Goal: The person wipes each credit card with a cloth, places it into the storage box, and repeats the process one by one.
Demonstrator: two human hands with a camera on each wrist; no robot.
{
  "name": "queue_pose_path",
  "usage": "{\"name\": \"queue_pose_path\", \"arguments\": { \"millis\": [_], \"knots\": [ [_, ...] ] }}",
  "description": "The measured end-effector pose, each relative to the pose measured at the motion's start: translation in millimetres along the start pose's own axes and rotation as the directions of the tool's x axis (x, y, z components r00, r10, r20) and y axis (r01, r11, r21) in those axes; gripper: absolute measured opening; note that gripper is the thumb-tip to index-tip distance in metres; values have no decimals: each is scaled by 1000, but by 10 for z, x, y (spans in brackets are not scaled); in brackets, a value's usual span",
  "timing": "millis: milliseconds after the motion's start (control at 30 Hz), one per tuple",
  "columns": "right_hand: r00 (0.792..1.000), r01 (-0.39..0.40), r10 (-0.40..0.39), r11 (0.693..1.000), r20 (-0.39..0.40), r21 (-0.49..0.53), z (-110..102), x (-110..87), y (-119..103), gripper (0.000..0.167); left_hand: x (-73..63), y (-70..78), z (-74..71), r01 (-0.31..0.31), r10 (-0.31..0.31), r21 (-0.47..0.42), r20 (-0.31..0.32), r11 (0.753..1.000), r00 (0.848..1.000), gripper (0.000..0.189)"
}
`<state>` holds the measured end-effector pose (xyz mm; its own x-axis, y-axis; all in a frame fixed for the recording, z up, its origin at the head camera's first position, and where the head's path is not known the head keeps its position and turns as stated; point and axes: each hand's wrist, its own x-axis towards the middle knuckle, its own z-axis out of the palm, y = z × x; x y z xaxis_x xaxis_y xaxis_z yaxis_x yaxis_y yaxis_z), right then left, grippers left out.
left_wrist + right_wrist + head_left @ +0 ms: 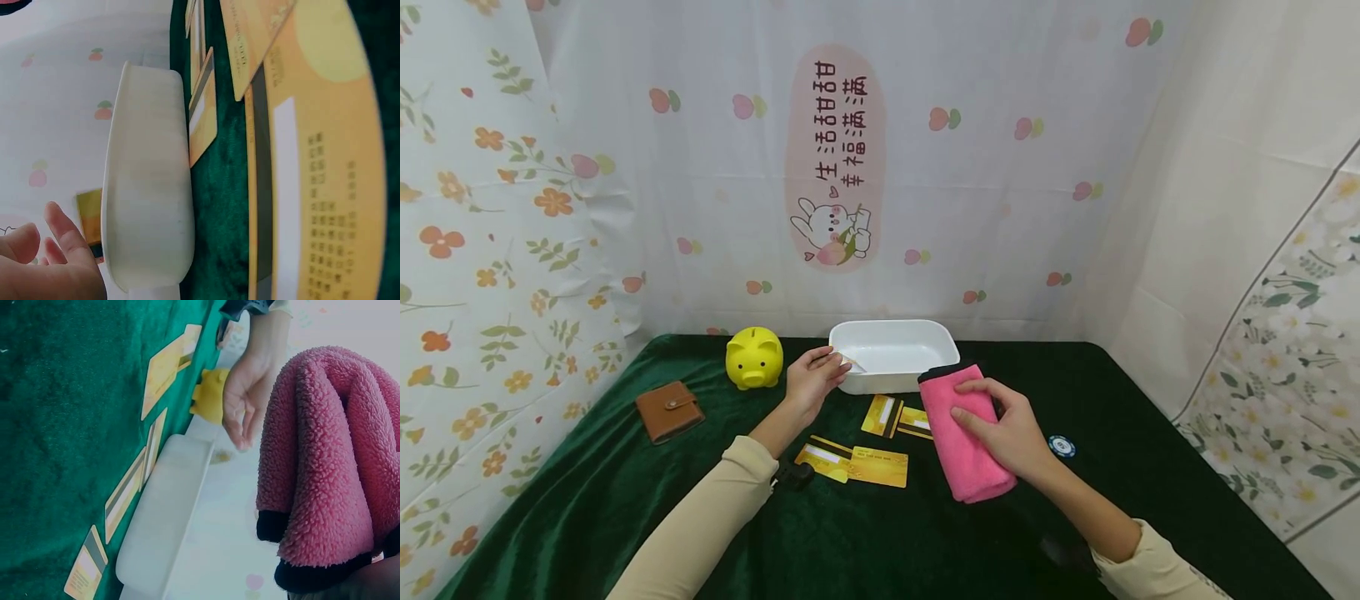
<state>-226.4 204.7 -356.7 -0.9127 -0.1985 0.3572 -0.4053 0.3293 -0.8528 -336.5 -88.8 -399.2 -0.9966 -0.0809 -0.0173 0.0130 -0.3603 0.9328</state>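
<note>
Hands (pixel 809 387) (pixel 1011 429) between piggy bank (pixel 754 358) and chip (pixel 1062 447)

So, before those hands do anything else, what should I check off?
1. Pink cloth held by the right hand: ok, gripped.
2. White tray upright on the green cover: ok.
3. Left hand clear of the tray: not ok, its fingertips are at the left rim.
4. Small card near those fingertips lying flat inside: cannot tell, only partly visible.
5. Gold cards in front of the tray put away: not ok, several lie on the cover.
</note>
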Motion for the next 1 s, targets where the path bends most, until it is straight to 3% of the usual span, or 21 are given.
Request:
{"name": "queue_pose_path", "arguments": {
  "millis": [300,633,800,1000],
  "knots": [
    [1000,12,-12,1000,2,7,-6,-10,11,28,-78,-8,-55,23,-24,50,21,998,999,43],
    [1000,-9,9,1000,20,29,-17,-2,-6,29,-199,-13,6,79,-101,181,111,980,989,37],
    [1000,-9,8,1000,21,19,9,7,-14,28,-236,-80,39,66,-121,335,147,940,982,35],
    [1000,-15,15,1000,13,15,10,-10,-30,29,-260,-173,88,0,-147,545,225,838,963,34]
  ]
}}
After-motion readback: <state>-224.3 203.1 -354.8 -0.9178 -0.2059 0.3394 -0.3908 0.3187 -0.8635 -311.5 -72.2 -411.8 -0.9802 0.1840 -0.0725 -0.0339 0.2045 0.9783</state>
